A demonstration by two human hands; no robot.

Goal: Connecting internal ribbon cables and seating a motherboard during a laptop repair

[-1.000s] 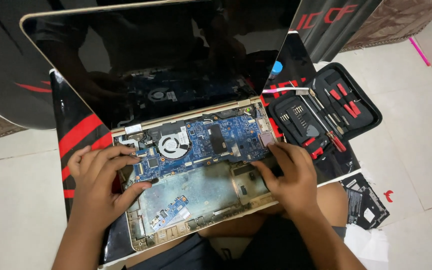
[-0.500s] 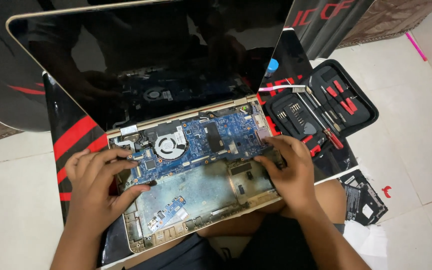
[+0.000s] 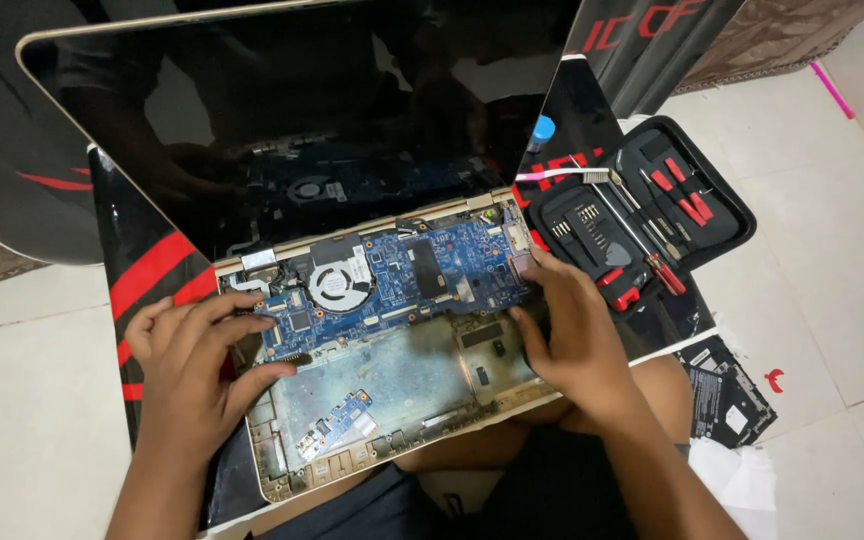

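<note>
An opened laptop lies on my lap, its gold base shell (image 3: 392, 455) bared and its dark screen (image 3: 282, 120) tilted up behind. A blue motherboard (image 3: 402, 275) with a round fan (image 3: 337, 280) sits in the upper half of the shell. My left hand (image 3: 197, 365) grips the board's left edge, thumb under it and fingers on top. My right hand (image 3: 572, 330) holds the board's right edge, fingertips on its corner. A small blue daughter board (image 3: 342, 420) lies lower in the shell.
An open black tool case (image 3: 642, 220) with red-handled screwdrivers and bits lies at the right, a white toothbrush (image 3: 562, 175) across it. A black flat part (image 3: 732, 390) rests on the white tile floor. A black and red mat (image 3: 152, 280) is under the laptop.
My right hand has moved up from the lower shell to the motherboard's right edge. My left hand has stayed on the left edge. The view has shifted slightly.
</note>
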